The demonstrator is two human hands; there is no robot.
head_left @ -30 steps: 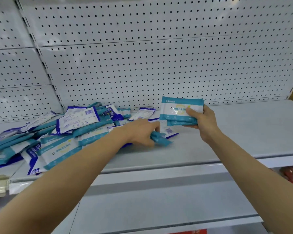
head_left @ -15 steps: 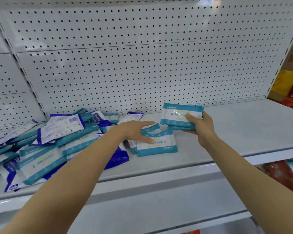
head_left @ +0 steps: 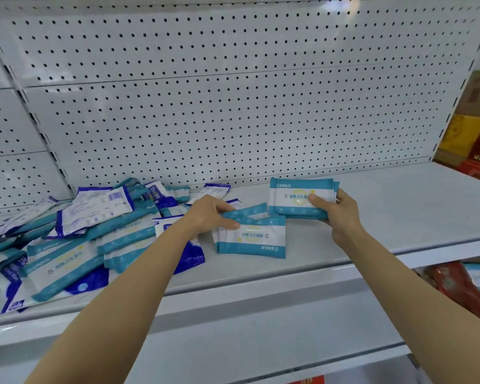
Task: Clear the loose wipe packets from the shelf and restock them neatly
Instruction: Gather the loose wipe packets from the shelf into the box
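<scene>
Little moved; shelf (head_left: 399, 206) rightward bare.

Teal-white wipe packets (head_left: 67, 245) heaped on shelf (head_left: 399, 212) left — small stack (head_left: 299, 199) held upright

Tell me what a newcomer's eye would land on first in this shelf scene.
First, the two bare hands at the middle of the shelf: the right hand grips a small stack of teal-and-white packets held up, while the left hand pinches packets lying on the shelf. Next, the messy heap of teal and blue packets sprawled at the left. Behind everything stands the white pegboard wall.
</scene>
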